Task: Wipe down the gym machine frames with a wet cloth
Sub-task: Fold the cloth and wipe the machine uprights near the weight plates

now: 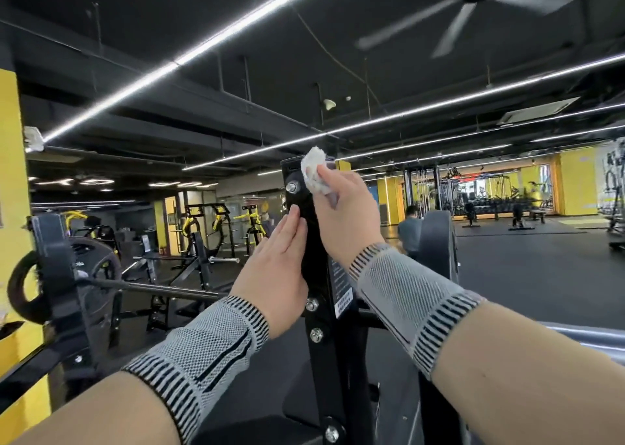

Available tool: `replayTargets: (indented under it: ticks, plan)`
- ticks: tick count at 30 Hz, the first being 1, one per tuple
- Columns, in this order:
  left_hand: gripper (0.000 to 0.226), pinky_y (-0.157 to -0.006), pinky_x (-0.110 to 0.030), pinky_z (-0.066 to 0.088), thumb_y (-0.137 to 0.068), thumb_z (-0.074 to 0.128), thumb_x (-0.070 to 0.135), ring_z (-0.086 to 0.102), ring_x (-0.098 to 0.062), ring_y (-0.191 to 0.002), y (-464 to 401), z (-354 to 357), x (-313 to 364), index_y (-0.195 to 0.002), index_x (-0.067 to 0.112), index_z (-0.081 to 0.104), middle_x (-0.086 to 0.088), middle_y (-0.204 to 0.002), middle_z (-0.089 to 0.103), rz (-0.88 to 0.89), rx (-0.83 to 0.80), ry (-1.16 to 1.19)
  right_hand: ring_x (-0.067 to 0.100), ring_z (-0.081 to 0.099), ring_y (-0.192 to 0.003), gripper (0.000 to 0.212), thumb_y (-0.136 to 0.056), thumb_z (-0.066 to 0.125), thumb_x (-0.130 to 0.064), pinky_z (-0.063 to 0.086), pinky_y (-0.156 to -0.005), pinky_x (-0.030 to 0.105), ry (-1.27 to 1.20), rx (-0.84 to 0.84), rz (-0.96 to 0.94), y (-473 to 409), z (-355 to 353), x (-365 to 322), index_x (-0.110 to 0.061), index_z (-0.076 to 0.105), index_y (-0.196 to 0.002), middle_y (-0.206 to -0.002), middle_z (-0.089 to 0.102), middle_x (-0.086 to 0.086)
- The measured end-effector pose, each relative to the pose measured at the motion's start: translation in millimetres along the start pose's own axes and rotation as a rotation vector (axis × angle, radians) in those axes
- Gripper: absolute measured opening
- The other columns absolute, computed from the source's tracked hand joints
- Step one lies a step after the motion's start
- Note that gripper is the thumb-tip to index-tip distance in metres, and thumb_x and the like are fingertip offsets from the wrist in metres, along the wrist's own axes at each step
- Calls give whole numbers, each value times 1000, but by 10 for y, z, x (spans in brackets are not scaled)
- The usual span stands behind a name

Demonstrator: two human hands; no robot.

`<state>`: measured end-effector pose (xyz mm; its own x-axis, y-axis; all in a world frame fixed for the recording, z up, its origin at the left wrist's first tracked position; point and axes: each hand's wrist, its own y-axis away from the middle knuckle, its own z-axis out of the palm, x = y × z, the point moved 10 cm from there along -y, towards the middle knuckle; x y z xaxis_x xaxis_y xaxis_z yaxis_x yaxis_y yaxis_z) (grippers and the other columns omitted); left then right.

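Observation:
A black upright post of the gym machine frame [316,353] rises through the middle of the view, studded with silver bolts. My right hand [345,212] grips a crumpled white cloth [316,172] and holds it against the top of the post. My left hand [277,265] lies flat against the post's left face just below, fingers straight. Both wrists wear grey knitted bands.
A barbell with black weight plates [64,277] sits on a rack at the left. Yellow and black machines [216,228] stand behind. A person [409,231] crouches to the right of the post. Dark rubber floor [527,268] spreads to the right.

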<state>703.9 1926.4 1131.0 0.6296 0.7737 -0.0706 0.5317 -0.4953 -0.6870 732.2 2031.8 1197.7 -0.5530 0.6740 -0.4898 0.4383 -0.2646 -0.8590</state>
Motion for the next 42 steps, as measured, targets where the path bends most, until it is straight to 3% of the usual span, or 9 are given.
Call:
replayTargets:
  ticks: [4,11,14,18,25,29,32,38,42]
  plan:
    - [70,-91,-27,44,-91,44,7,49,-15,-116,121,-17,17,-153,25,15,10,-160,6,-53,11,194,5,42,-97,31,-95,48,-18,43,-87,19,248,-73,-103,496,163,58,-21,60,-124,-115,47,-5]
    - [65,-104,-12,23,-97,38,6,31,-5,-139,330,26,-433,-154,23,14,11,-160,13,-284,25,316,24,39,-110,49,-84,21,-14,41,-95,37,833,-219,-445,321,287,-397,-17,48,-125,-127,38,4]
    - [70,-75,-28,52,-96,40,5,65,-15,-88,364,16,-474,-153,33,12,6,-146,42,-331,11,428,27,36,-111,36,-93,33,-16,39,-91,38,940,-467,-518,796,564,-222,-12,47,-126,-127,34,6]
    - [73,-53,-13,40,-95,40,2,53,0,-55,356,1,-444,-154,32,8,18,-147,39,-299,24,483,26,38,-112,34,-94,42,-17,44,-91,40,1013,-409,-557,562,416,-342,-14,46,-128,-128,32,8]
    - [72,-73,-26,45,-93,41,2,57,-13,-76,289,-34,-299,-153,30,10,7,-148,41,-261,26,482,27,38,-106,35,-93,44,-17,46,-86,46,1113,-604,-587,714,511,-258,-14,47,-128,-120,32,8]
    - [73,-96,-21,39,-93,42,4,51,-12,-122,213,-133,-198,-154,26,10,7,-159,20,-204,48,406,15,33,-92,29,-91,52,-10,43,-77,25,954,-339,-450,313,121,-396,-16,54,-119,-104,30,2]
    - [73,-80,-14,45,-93,42,3,53,0,-104,102,-146,-157,-154,26,8,19,-159,-4,-214,9,399,11,40,-91,31,-91,54,-9,47,-87,25,732,-111,-336,-136,-76,-620,-20,58,-120,-106,36,-1]
    - [72,-69,-20,44,-95,43,6,55,-6,-72,33,51,-84,-154,22,6,15,-159,-14,-225,-68,325,16,32,-93,34,-89,53,-9,50,-86,34,910,-293,-506,-279,350,-838,-21,57,-120,-114,34,4]
    - [70,-91,-23,48,-96,39,4,61,-12,-104,141,105,-145,-154,24,6,8,-160,15,-244,-57,415,18,45,-98,42,-91,49,-6,48,-91,32,734,-177,-340,-56,129,-574,-17,49,-132,-116,38,6]
